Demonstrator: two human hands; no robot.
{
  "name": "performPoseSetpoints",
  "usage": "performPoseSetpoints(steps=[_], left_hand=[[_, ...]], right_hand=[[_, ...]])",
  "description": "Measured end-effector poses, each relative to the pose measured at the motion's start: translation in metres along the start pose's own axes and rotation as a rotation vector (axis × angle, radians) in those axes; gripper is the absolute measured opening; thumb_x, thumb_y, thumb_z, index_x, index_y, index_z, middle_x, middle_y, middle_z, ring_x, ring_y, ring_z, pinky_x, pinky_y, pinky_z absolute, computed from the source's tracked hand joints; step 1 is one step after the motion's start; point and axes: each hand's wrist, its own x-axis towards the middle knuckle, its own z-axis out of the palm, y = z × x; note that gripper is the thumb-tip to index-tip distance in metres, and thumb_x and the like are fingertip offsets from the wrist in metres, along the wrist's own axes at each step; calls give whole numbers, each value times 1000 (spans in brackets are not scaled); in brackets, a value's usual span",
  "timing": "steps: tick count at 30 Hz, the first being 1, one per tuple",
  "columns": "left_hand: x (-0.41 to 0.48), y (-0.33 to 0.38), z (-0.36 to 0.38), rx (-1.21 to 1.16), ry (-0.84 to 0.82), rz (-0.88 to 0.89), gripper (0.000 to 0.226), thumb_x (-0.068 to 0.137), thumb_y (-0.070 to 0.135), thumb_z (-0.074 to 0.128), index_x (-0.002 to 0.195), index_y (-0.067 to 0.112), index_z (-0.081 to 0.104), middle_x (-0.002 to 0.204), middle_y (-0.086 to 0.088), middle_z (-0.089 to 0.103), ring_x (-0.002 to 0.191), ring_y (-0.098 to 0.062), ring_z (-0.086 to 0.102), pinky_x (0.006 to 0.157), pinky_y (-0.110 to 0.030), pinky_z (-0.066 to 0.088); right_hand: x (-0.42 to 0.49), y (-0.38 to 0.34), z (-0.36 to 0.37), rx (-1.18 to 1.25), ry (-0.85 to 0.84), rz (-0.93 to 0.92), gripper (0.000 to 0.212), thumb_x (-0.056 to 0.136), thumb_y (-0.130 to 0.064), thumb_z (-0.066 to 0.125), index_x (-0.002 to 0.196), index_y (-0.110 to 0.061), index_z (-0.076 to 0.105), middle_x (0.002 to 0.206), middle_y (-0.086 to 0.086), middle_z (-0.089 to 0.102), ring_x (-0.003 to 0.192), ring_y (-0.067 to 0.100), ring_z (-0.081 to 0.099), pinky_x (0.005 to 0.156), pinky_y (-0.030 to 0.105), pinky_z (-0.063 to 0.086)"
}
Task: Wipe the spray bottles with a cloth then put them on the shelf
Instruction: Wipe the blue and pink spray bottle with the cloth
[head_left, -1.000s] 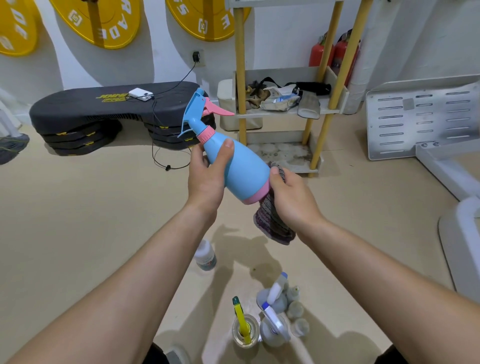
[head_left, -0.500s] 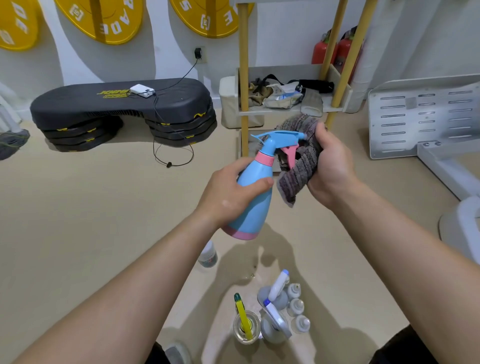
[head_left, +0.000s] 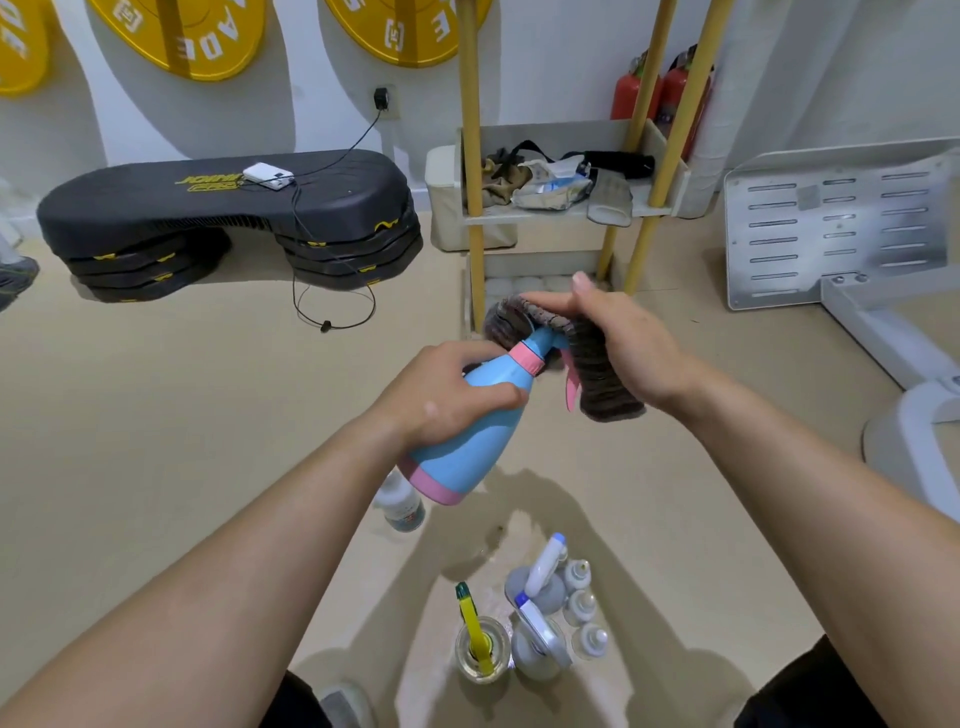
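gripping the blue spray bottle (head_left: 467, 447) round its upper body, the left hand (head_left: 441, 395) holds it in the air, tilted, with the pink base low and toward the person and the pink collar up and away. the right hand (head_left: 623, 348) holds the cloth (head_left: 597, 374) (dark, striped) folded over the sprayer head; the nozzle is hidden under it, and only the pink trigger shows, beside the hanging end. the right thumb stands up free of the cloth; the fingertips beneath are hidden. the bottle is apart from the shelf (head_left: 550, 214), which stands on the floor beyond the hands on yellow posts, its middle tray holding rags and packets. on the floor below the hands: a clear bottle with a yellow sprayer (head_left: 480, 647), touching or just beside two grey bottles with white-and-blue sprayers (head_left: 537, 587), and three small white bottles (head_left: 582, 605) at their right. one more white bottle (head_left: 402, 506) stands apart, partly behind the blue base. a black step platform (head_left: 223, 208) lies at left by the wall.
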Motion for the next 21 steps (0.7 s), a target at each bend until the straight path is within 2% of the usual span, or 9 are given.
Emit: performPoseSetpoints(steps=[2, 4, 6, 8, 10, 13, 16, 18, 21], left_hand=[[-1, 0, 0, 5, 4, 2, 35, 62, 64, 62, 89, 42, 68, 87, 9, 69, 85, -16, 67, 77, -44, 57], [-2, 0, 0, 4, -16, 5, 37, 62, 63, 62, 92, 41, 69, 87, 9, 70, 85, -16, 67, 79, -46, 58], [-4, -1, 2, 4, -49, 4, 36, 63, 63, 63, 91, 40, 69, 86, 8, 70, 84, -15, 67, 79, -46, 57], [-5, 0, 4, -2, -65, 5, 35, 65, 62, 63, 89, 38, 69, 83, 7, 69, 81, -17, 66, 77, -45, 56], [-6, 2, 6, -28, -71, -6, 35, 64, 60, 65, 90, 38, 70, 83, 6, 70, 80, -17, 68, 75, -43, 57], [-4, 6, 7, -39, -82, -14, 33, 63, 60, 66, 89, 41, 72, 84, 6, 73, 79, -17, 70, 75, -43, 58], [-3, 9, 7, 19, -84, 16, 33, 65, 61, 64, 91, 42, 72, 85, 7, 73, 81, -14, 70, 75, -43, 59], [-1, 10, 5, 31, -68, 19, 30, 66, 61, 64, 90, 45, 72, 86, 9, 73, 82, -13, 70, 75, -42, 59], [-2, 9, -3, 39, -77, 1, 24, 66, 58, 67, 86, 46, 72, 81, 11, 72, 76, -11, 69, 69, -35, 56]], right_hand=[[4, 7, -6, -40, -5, -17, 32, 104, -35, 40, 122, -38, 66, 75, -23, 70, 65, -1, 67, 73, 33, 47], [6, 11, -11, -212, -53, -48, 33, 102, -27, 51, 132, -33, 62, 87, -22, 70, 72, 6, 71, 78, 37, 50], [6, 12, -10, -442, -59, -89, 30, 103, -31, 52, 130, -30, 63, 101, -17, 71, 91, 12, 68, 85, 38, 50], [5, 8, -3, -569, -4, -87, 25, 105, -39, 43, 105, -29, 67, 92, -4, 69, 91, 25, 61, 76, 40, 47], [6, 4, 4, -641, 91, -40, 39, 106, -42, 33, 81, -24, 57, 71, -3, 56, 79, 30, 52, 65, 40, 40], [8, -1, 7, -665, 185, 99, 51, 106, -45, 26, 66, -19, 44, 64, 3, 46, 78, 39, 52, 65, 41, 41], [6, -5, 7, -812, 182, 175, 43, 108, -42, 25, 77, -16, 40, 66, 3, 40, 80, 39, 52, 70, 41, 47], [5, -6, 7, -928, 215, 85, 39, 108, -42, 24, 83, -20, 45, 67, 4, 43, 76, 37, 50, 66, 41, 47], [4, 1, 5, -939, 175, -49, 52, 103, -53, 22, 95, -18, 60, 75, 7, 56, 76, 37, 52, 61, 39, 37]])
